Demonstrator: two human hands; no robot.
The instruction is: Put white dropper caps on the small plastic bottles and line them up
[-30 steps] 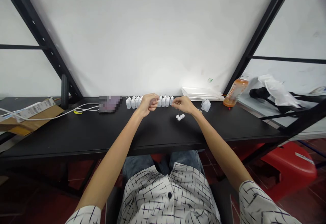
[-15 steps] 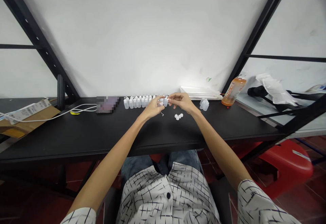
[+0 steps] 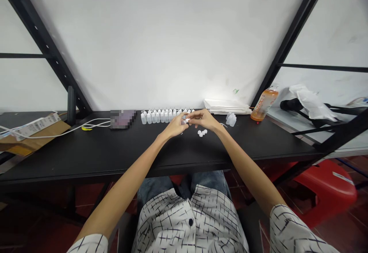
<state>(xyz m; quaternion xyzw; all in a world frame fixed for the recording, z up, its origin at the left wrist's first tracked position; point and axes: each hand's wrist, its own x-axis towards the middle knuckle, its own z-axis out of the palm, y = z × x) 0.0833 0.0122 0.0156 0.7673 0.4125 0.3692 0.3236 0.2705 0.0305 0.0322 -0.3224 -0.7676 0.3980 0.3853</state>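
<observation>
Head camera view: over a black table (image 3: 115,149), the left hand (image 3: 176,125) and right hand (image 3: 203,119) meet, fingers pinched around a small white piece (image 3: 186,120), partly hidden. Small translucent bottles (image 3: 158,116) stand in rows behind the left hand. Loose white caps (image 3: 202,133) lie nearer the person, just below the right hand.

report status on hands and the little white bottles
Both hands together over the table, fingers on a small white piece. Bottle row standing behind left hand. Loose white caps nearby, nothing visibly blocking the hands.
</observation>
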